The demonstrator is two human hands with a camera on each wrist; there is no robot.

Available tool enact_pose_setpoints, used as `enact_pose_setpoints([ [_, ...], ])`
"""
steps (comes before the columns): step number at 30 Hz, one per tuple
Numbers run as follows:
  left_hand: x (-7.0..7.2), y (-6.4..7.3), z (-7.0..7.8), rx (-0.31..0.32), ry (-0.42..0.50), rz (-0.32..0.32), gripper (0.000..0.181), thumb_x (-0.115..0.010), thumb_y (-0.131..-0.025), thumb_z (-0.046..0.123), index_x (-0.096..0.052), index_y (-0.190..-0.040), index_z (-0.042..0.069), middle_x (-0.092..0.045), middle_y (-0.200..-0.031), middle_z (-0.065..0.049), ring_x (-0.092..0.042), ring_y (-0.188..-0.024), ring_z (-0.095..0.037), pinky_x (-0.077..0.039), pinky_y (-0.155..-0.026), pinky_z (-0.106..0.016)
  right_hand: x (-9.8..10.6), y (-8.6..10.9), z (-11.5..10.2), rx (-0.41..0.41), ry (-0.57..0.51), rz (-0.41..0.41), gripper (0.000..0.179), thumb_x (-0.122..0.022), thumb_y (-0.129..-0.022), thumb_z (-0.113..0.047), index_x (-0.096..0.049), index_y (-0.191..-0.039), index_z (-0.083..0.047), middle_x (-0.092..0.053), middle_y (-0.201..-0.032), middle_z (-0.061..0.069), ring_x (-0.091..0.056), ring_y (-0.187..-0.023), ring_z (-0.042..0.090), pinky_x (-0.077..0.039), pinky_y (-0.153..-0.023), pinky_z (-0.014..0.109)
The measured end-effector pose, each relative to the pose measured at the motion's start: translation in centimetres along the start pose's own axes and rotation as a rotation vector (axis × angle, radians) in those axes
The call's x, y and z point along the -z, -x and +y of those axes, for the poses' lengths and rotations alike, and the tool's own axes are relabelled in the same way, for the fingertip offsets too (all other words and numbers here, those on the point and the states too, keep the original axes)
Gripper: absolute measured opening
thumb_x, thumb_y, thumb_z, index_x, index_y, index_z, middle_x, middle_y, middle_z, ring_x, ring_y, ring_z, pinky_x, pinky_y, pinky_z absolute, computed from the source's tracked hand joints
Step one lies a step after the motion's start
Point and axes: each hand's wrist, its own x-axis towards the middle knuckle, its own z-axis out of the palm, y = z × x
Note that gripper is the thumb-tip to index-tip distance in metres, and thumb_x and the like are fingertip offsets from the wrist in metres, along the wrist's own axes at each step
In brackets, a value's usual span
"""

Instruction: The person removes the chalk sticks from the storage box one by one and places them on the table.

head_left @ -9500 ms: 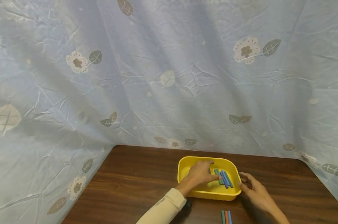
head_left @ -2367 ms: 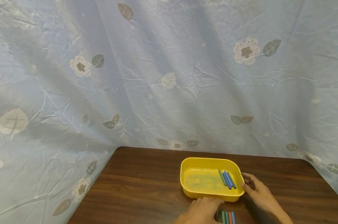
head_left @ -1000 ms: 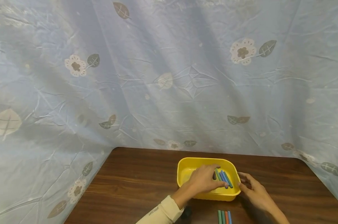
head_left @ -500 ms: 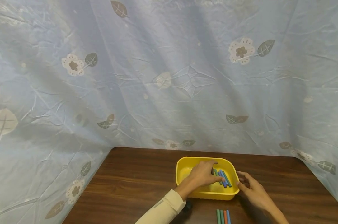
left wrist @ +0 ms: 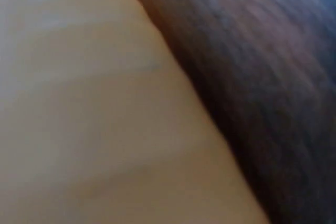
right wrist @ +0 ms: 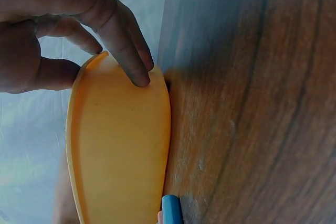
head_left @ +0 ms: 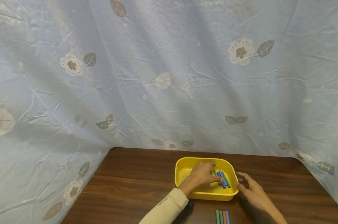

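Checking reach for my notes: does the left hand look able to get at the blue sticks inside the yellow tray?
Probably yes: the left hand reaches into the yellow tray, close beside the blue sticks, and nothing visible stands between them.

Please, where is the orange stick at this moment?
In the head view, the orange stick lies on the table at the picture's bottom edge, right of centre, between a green stick and a blue stick, on the near side of the yellow tray.
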Motion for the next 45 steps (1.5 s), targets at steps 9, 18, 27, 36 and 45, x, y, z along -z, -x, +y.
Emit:
enact_pose_setpoints([
  [9,-0.9,-0.7,-0.7,0.061,0.013,-0.013,0.074,-0.086,-0.085,0.062,-0.068,-0.144,0.022,-0.075,-0.135,0.003,-0.071,-0.112,-0.011,-0.059,-0.091,-0.029,-0.1,0.0,-0.1,-0.008,-0.014,-0.012,0.062,-0.059,-0.112,-0.028,-0.037,-0.161,0.003,-0.056,-0.151,0.033,-0.064,-0.131,0.044,-0.062,-0.095,0.047],
  [18,-1.3,-1.0,-0.7,0.079,-0.004,-0.032,0.071,-0.088,-0.083,0.062,-0.071,-0.141,0.023,-0.074,-0.133,0.005,-0.069,-0.119,-0.015,-0.059,-0.093,-0.032,-0.1,-0.1,-0.1,-0.010,-0.004,-0.006,0.062,-0.059,-0.112,-0.028,-0.036,-0.161,0.002,-0.055,-0.151,0.033,-0.063,-0.131,0.046,-0.062,-0.095,0.048],
  [27,-1.7,-1.1,-0.5,0.056,-0.061,-0.022,0.068,-0.091,-0.080,0.061,-0.072,-0.136,0.026,-0.076,-0.122,0.009,-0.069,-0.107,-0.011,-0.057,-0.085,-0.029,-0.2,0.0,0.1,-0.001,-0.021,0.007,0.060,-0.060,-0.111,-0.026,-0.039,-0.160,0.002,-0.059,-0.148,0.030,-0.065,-0.130,0.043,-0.063,-0.090,0.040],
  [36,-2.0,-1.3,-0.5,0.041,-0.104,-0.016,0.067,-0.093,-0.078,0.059,-0.072,-0.133,0.027,-0.074,-0.108,0.010,-0.067,-0.096,-0.009,-0.055,-0.081,-0.028,-0.2,-0.1,0.1,-0.011,-0.023,0.008,0.061,-0.060,-0.112,-0.025,-0.038,-0.161,0.002,-0.058,-0.149,0.031,-0.064,-0.131,0.043,-0.063,-0.091,0.041],
  [45,-1.9,-1.3,-0.5,0.050,-0.110,-0.020,0.069,-0.094,-0.077,0.058,-0.070,-0.134,0.027,-0.074,-0.107,0.008,-0.067,-0.095,-0.010,-0.056,-0.082,-0.030,-0.3,-0.2,0.1,-0.012,-0.014,0.004,0.062,-0.059,-0.112,-0.028,-0.036,-0.162,0.002,-0.058,-0.149,0.030,-0.063,-0.134,0.045,-0.061,-0.098,0.048],
])
